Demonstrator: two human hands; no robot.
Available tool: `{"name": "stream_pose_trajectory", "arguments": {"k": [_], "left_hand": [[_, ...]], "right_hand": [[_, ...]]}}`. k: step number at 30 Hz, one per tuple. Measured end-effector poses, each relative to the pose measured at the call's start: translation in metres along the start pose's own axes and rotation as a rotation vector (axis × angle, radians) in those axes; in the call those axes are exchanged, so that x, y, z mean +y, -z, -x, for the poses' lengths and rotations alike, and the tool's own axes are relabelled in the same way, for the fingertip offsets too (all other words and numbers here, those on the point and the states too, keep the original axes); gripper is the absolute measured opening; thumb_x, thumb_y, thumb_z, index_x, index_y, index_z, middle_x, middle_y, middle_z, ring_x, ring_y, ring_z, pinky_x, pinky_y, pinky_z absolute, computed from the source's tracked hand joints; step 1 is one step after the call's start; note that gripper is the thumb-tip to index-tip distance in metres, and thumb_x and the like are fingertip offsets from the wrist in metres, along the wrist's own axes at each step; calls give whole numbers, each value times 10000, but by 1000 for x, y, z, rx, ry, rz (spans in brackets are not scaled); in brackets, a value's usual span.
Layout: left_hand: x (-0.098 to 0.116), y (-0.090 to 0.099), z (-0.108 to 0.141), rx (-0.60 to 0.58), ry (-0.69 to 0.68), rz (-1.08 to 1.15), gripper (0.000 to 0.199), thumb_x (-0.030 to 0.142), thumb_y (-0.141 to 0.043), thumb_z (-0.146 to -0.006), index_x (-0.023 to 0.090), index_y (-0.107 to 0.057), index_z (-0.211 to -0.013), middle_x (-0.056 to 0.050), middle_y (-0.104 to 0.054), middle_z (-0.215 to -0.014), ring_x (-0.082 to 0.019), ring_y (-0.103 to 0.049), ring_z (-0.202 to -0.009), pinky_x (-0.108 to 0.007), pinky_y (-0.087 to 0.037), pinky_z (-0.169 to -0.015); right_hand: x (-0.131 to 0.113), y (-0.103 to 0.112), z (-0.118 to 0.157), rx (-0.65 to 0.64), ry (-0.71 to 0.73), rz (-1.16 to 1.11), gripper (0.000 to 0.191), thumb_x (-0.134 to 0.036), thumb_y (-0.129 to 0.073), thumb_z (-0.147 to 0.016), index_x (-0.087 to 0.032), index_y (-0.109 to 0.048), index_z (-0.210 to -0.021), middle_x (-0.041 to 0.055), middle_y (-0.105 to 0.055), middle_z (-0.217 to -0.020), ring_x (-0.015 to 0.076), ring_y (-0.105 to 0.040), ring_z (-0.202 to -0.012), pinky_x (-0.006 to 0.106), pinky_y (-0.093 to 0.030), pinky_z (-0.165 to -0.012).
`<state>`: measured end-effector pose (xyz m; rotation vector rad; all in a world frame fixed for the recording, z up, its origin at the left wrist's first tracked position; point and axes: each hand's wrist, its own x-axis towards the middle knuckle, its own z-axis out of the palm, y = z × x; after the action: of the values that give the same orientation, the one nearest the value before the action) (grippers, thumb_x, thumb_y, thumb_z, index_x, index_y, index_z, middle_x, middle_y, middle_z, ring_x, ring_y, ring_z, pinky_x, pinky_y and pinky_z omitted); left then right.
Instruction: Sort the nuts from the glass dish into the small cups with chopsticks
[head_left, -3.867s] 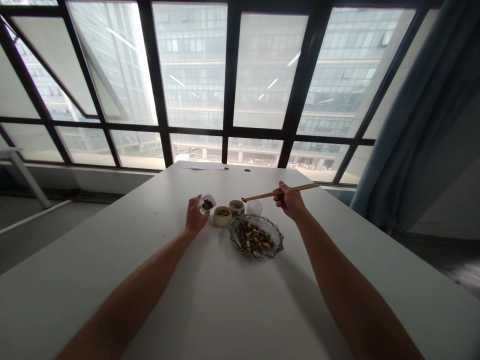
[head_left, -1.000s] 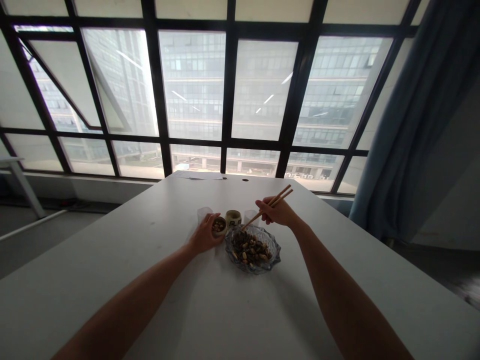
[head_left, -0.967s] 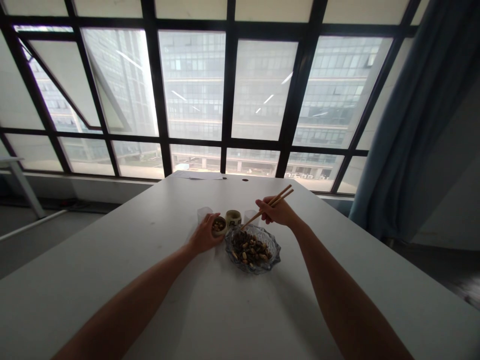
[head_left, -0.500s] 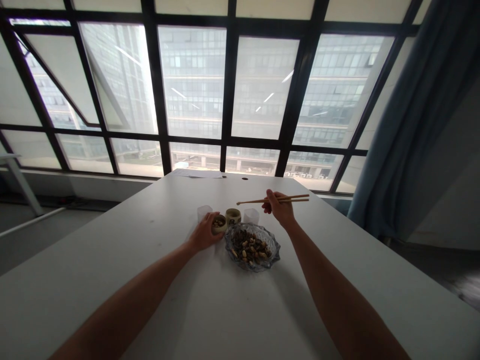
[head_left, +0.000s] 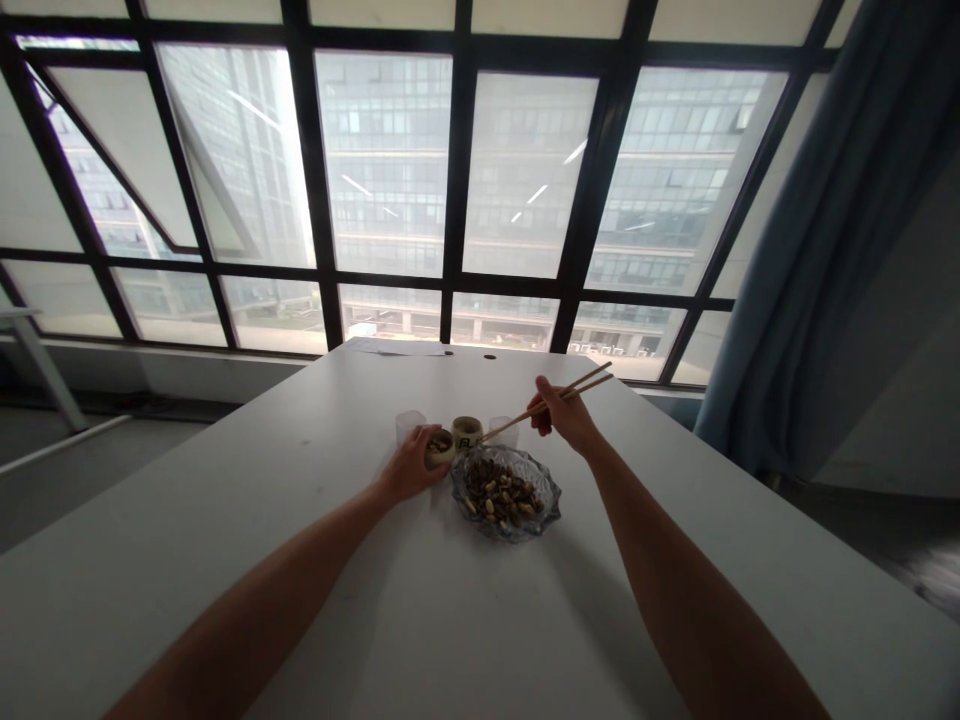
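Observation:
My left hand [head_left: 409, 465] is wrapped round a small ceramic cup [head_left: 441, 462] with bits of food, nuts by their look, inside. A pair of chopsticks [head_left: 555, 400] is pinched in my right hand [head_left: 559, 412], tips pointing down and left at the far rim of a clear glass bowl [head_left: 551, 505]. Peanuts [head_left: 495, 490] and darker seeds or nuts lie mixed in that bowl. Beside the held cup stands a second ceramic cup [head_left: 467, 430] with dark characters on its side. Whether the chopstick tips grip anything is too small to tell.
Two translucent plastic cups stand behind, one left [head_left: 409, 424] and one right [head_left: 503, 430] of the ceramic cups. Paper sheets [head_left: 397, 348] lie at the white table's [head_left: 315, 560] far edge. Windows rise beyond, and a blue curtain [head_left: 787, 260] hangs at the right.
The chopsticks have tilted from nearly level to slanting, their tips lowered towards the glass bowl's far rim. My left hand stays on the ceramic cup.

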<state>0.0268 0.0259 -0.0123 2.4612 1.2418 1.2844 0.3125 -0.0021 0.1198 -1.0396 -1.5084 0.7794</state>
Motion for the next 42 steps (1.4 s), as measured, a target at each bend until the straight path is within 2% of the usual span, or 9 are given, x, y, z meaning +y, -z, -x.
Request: {"name": "stream_pose_trajectory", "arguments": {"k": [4, 7, 11, 18, 21, 25, 28, 35, 42], "left_hand": [[-1, -1, 0, 5, 6, 13, 615, 331, -697, -771, 218, -468, -1331, -132, -561, -1281, -291, -582, -1162, -487, -501, -1010], [0, 0, 0, 4, 9, 19, 611, 331, -698, -766, 211, -482, -1324, -135, -570, -1270, -292, -588, -1151, -490, -501, -1009], [2, 0, 0, -2, 10, 21, 609, 329, -693, -766, 203, -483, -1323, -139, -568, -1270, -300, -580, -1167, -497, -495, -1015], [0, 0, 0, 2, -9, 22, 592, 342, -688, -777, 195, -488, -1314, -139, -564, -1274, -301, -576, -1174, -501, -488, -1031], [0, -1, 0, 0, -8, 22, 593, 343, -693, -774, 200, -491, -1313, -136, -566, -1274, -302, -576, -1174, -504, -489, -1028], [1, 0, 0, -2, -1, 30, 585, 329, -686, -775, 196, -492, -1310, -137, -569, -1268, -298, -576, -1175, -499, -488, -1028], [2, 1, 0, -5, -7, 25, 577, 334, -681, -779, 195, -491, -1305, -135, -567, -1261, -294, -576, -1168, -493, -489, -1026], [0, 0, 0, 3, -5, 26, 586, 335, -693, -763, 212, -506, -1304, -126, -576, -1259, -298, -582, -1160, -495, -495, -1012], [1, 0, 0, -9, 7, 14, 583, 340, -687, -765, 196, -504, -1299, -137, -571, -1269, -305, -582, -1165, -500, -494, -1016]], "right_hand": [[-15, 0, 9, -400, -129, 141, 624, -740, -656, -722, -134, -649, -573, 36, -598, -405, 97, -496, -297, 186, -371, -308], [-19, -5, 13, -534, -181, 224, 566, -674, -694, -738, -136, -660, -566, 39, -610, -415, 97, -509, -304, 185, -392, -319], [-16, -13, 15, -539, -171, 288, 525, -635, -707, -753, -153, -645, -556, 33, -625, -432, 101, -532, -325, 184, -413, -336], [-14, -14, 12, -278, -57, 257, 627, -738, -594, -786, -147, -638, -583, 34, -600, -423, 97, -521, -314, 183, -384, -321], [-20, -9, 12, -374, -131, 256, 686, -757, -512, -826, -143, -630, -543, 36, -573, -388, 87, -487, -292, 182, -368, -310], [-24, -7, 17, -617, -228, 336, 566, -644, -657, -793, -153, -631, -514, 25, -572, -373, 80, -453, -272, 181, -343, -288], [-22, -12, 19, -684, -220, 317, 517, -615, -705, -763, -161, -638, -525, 21, -600, -399, 86, -477, -286, 182, -380, -302], [-7, -13, 12, -397, -131, 290, 551, -680, -698, -735, -156, -642, -575, 31, -623, -437, 106, -544, -331, 183, -416, -331], [-15, -4, 12, -181, 6, 335, 644, -750, -578, -790, -147, -634, -571, 38, -593, -422, 94, -503, -307, 189, -394, -322]]}}
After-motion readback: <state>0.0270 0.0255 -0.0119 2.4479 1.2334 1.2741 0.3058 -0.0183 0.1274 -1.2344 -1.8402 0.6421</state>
